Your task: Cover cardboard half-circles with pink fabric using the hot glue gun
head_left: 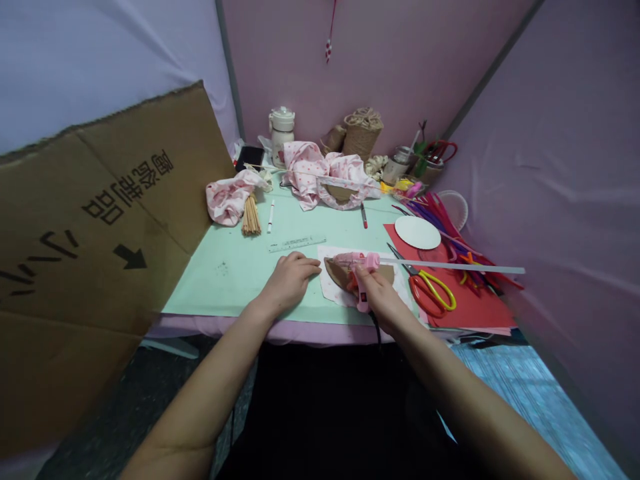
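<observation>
My right hand (379, 293) is wrapped around the handle of a pink glue gun (361, 260), and a long translucent glue stick (460, 267) juts out of its back to the right. The nozzle points left, over the left part of a brown cardboard piece (336, 273). That cardboard lies on a white patterned cloth (330, 293), partly hidden by the gun and hand. My left hand (291, 280) rests palm down on the table, fingers stretched toward the cloth's left edge, holding nothing.
Scissors (433, 292) lie on red sheets (470, 313) at right, near a white oval (417, 232) and pipe cleaners (443, 210). Behind are a ruler (297, 244), sticks (251, 217), pink fabric (305, 170), twine (363, 133) and a bottle (281, 137). Cardboard (110, 220) stands left.
</observation>
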A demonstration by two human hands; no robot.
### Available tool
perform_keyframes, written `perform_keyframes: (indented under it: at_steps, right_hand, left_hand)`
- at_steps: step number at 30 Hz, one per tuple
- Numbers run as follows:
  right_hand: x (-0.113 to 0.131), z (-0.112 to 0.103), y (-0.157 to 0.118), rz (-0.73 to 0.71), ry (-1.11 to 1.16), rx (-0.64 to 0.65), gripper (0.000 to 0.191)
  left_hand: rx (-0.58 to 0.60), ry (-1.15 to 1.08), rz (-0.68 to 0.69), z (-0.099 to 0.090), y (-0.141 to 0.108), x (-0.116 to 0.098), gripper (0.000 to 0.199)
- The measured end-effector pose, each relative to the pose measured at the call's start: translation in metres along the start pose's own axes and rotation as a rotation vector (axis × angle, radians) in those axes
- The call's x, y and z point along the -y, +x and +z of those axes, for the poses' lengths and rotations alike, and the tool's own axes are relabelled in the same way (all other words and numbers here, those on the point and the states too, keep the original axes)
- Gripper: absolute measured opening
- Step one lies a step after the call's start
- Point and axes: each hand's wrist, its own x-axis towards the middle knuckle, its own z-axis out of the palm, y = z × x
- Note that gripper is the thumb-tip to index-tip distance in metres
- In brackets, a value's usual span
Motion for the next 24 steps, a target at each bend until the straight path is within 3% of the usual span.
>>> perform_keyframes:
  at_steps: [24]
  right_hand:
    - [0.01,-0.003,-0.013,0.014,-0.164,-0.031,0.059]
  left_hand:
    - [-0.006,0.015,-0.002,0.001,0.0,0.001,0.043]
